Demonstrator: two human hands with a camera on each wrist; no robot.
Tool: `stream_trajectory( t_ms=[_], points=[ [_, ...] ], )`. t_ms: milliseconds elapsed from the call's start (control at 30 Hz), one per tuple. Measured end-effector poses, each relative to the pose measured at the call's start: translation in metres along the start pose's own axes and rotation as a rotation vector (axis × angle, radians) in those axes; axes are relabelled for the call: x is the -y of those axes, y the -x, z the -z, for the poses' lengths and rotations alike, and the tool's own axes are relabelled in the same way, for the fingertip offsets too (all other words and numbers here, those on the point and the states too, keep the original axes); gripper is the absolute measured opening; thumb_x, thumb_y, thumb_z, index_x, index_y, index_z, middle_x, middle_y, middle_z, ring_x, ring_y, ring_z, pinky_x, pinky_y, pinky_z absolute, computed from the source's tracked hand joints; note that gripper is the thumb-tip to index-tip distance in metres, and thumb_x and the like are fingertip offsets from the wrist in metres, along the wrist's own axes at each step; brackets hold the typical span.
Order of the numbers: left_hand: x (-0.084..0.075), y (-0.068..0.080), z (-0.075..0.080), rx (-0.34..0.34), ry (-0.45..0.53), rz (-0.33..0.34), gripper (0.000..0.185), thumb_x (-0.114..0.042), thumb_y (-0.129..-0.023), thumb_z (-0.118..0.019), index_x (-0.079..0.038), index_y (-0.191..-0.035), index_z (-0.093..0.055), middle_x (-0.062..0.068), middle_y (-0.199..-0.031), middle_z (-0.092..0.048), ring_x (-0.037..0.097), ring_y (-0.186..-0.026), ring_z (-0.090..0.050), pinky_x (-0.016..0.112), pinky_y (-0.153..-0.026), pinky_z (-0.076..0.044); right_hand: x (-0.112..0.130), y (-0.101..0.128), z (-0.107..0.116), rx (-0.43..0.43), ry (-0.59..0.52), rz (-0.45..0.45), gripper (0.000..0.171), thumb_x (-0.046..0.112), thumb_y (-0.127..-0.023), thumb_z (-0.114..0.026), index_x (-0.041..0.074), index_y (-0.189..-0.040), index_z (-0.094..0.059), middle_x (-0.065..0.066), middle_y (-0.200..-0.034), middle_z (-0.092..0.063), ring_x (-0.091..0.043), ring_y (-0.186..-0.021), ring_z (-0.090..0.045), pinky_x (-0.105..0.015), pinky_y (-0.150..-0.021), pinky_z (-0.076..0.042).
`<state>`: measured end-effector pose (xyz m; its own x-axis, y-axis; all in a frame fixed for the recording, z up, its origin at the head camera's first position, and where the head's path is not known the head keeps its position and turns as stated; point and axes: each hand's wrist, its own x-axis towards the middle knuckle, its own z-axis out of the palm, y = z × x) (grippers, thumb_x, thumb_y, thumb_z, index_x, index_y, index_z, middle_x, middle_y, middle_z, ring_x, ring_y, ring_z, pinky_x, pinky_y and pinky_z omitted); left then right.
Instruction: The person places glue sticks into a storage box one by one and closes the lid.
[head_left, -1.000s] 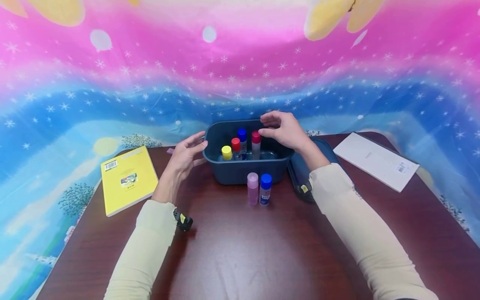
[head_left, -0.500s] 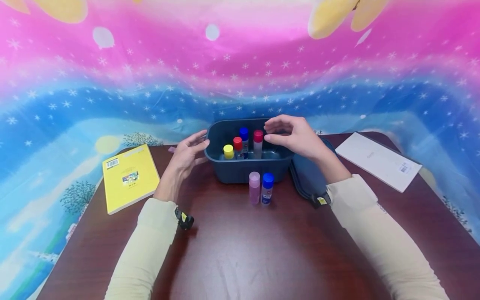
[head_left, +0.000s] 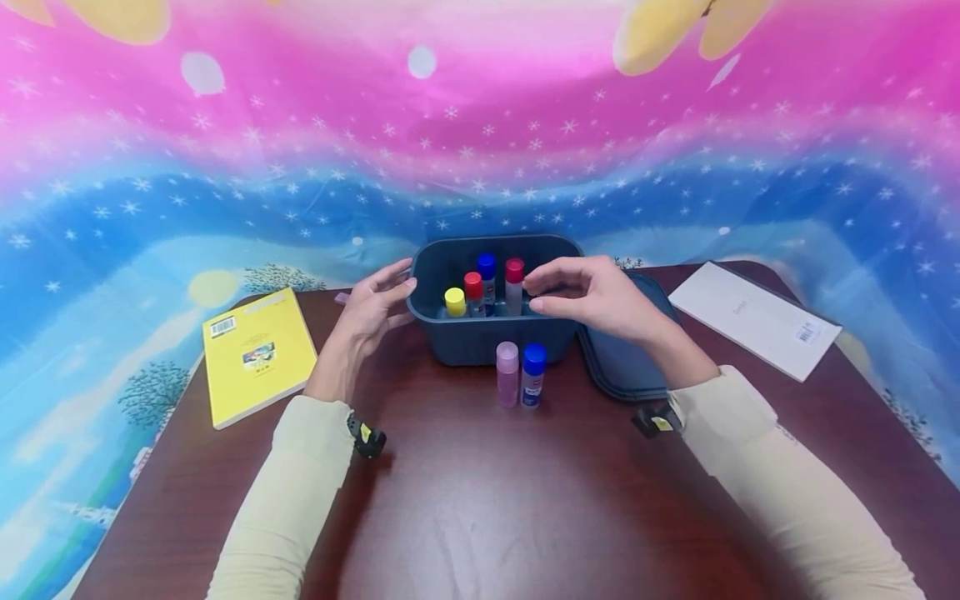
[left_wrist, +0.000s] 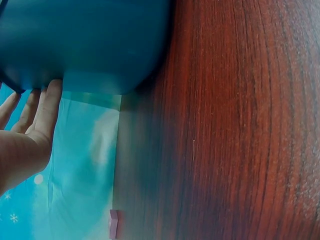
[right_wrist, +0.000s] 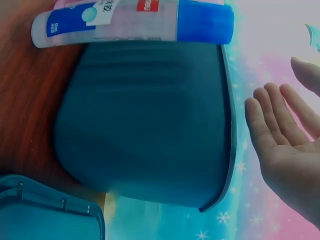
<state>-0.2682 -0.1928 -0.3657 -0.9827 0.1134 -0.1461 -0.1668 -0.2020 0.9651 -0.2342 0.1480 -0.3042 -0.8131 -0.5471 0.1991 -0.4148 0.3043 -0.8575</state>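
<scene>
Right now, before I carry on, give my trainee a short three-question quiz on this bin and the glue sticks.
1. How many glue sticks stand inside the blue bin?
2. True or false: the right hand grips the red-capped stick.
3. Which stands on the table in front of the bin? A) a yellow-capped stick and a red-capped stick B) the pink-capped stick and the blue-capped stick C) the yellow book

Key:
1. Four, with yellow, red, blue and red caps.
2. False: its fingers are relaxed beside the stick and hold nothing; the left hand rests open on the bin's left wall.
3. B.
</scene>
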Motion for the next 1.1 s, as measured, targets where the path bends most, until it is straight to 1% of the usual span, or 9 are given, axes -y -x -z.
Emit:
stream_trajectory(
  t_ms=[133, 300, 367, 433, 500, 600, 833, 967, 1100],
  points=[
    [-0.001, 0.0, 0.0, 0.004, 0.003, -0.004, 0.054, -0.011, -0.103, -0.059, -0.012, -0.155, -0.043, 0.013, -0.154, -0.042, 0.03, -0.133, -0.051, 0.051, -0.107, -0.044, -0.002, 0.003, -0.004, 0.05, 0.001, 0.016, 0.032, 0.014, -0.095, -0.073, 0.004, -0.125, -0.07, -0.011, -0.12, -0.07, -0.023, -0.108, -0.068, -0.031, -0.09, -0.056],
    [-0.001, 0.001, -0.001, 0.012, 0.012, -0.002, 0.055, -0.011, -0.103, -0.06, -0.012, -0.155, -0.043, 0.013, -0.155, -0.042, 0.03, -0.133, -0.051, 0.051, -0.107, -0.044, -0.008, 0.01, -0.006, 0.171, 0.072, 0.049, 0.033, 0.015, -0.095, -0.074, 0.007, -0.126, -0.071, -0.008, -0.124, -0.07, -0.026, -0.116, -0.066, -0.034, -0.092, -0.056],
    [-0.001, 0.001, -0.001, 0.013, 0.013, 0.001, 0.055, -0.012, -0.103, -0.06, -0.012, -0.155, -0.043, 0.012, -0.155, -0.042, 0.03, -0.133, -0.051, 0.051, -0.107, -0.044, -0.011, 0.013, -0.007, 0.21, 0.081, 0.049, 0.035, 0.016, -0.095, -0.074, 0.008, -0.128, -0.07, -0.008, -0.126, -0.07, -0.028, -0.118, -0.065, -0.035, -0.093, -0.056],
    [-0.001, 0.001, -0.002, 0.013, 0.015, 0.003, 0.055, -0.012, -0.103, -0.06, -0.012, -0.155, -0.043, 0.012, -0.155, -0.041, 0.031, -0.134, -0.05, 0.05, -0.107, -0.044, -0.014, 0.015, -0.008, 0.232, 0.069, 0.039, 0.037, 0.017, -0.095, -0.074, 0.007, -0.13, -0.069, -0.01, -0.128, -0.068, -0.03, -0.119, -0.064, -0.037, -0.094, -0.055],
    [-0.001, 0.001, -0.002, 0.013, 0.017, 0.003, 0.055, -0.011, -0.103, -0.059, -0.012, -0.156, -0.043, 0.012, -0.156, -0.041, 0.033, -0.135, -0.049, 0.051, -0.107, -0.044, -0.016, 0.016, -0.009, 0.243, 0.057, 0.024, 0.039, 0.018, -0.095, -0.074, 0.006, -0.131, -0.068, -0.012, -0.129, -0.067, -0.031, -0.12, -0.064, -0.037, -0.096, -0.054],
    [-0.002, 0.002, -0.001, 0.009, 0.019, 0.004, 0.055, -0.011, -0.103, -0.06, -0.012, -0.155, -0.043, 0.012, -0.156, -0.041, 0.034, -0.136, -0.048, 0.05, -0.107, -0.044, -0.017, 0.018, -0.011, 0.256, 0.047, 0.002, 0.039, 0.018, -0.094, -0.075, 0.006, -0.131, -0.068, -0.011, -0.13, -0.067, -0.029, -0.12, -0.064, -0.036, -0.095, -0.055],
    [-0.002, 0.002, -0.001, 0.012, 0.0, 0.003, 0.054, -0.012, -0.104, -0.059, -0.014, -0.156, -0.043, 0.011, -0.155, -0.042, 0.028, -0.134, -0.051, 0.05, -0.105, -0.046, -0.028, 0.021, -0.019, 0.312, 0.033, -0.039, 0.041, 0.018, -0.093, -0.077, 0.006, -0.131, -0.068, -0.009, -0.124, -0.068, -0.026, -0.11, -0.065, -0.033, -0.088, -0.058],
    [-0.001, 0.002, -0.001, 0.015, -0.008, -0.001, 0.054, -0.013, -0.104, -0.059, -0.014, -0.156, -0.043, 0.012, -0.155, -0.042, 0.027, -0.134, -0.05, 0.05, -0.105, -0.046, -0.033, 0.022, -0.023, 0.308, 0.047, -0.054, 0.043, 0.018, -0.091, -0.078, 0.006, -0.131, -0.068, -0.008, -0.12, -0.068, -0.026, -0.106, -0.065, -0.032, -0.086, -0.058],
    [-0.001, 0.003, -0.001, 0.011, -0.007, -0.003, 0.054, -0.013, -0.104, -0.059, -0.014, -0.155, -0.044, 0.012, -0.155, -0.043, 0.028, -0.135, -0.05, 0.05, -0.105, -0.046, -0.035, 0.022, -0.024, 0.294, 0.07, -0.049, 0.041, 0.018, -0.092, -0.078, 0.007, -0.13, -0.068, -0.007, -0.119, -0.069, -0.025, -0.105, -0.066, -0.032, -0.086, -0.058]
  ],
)
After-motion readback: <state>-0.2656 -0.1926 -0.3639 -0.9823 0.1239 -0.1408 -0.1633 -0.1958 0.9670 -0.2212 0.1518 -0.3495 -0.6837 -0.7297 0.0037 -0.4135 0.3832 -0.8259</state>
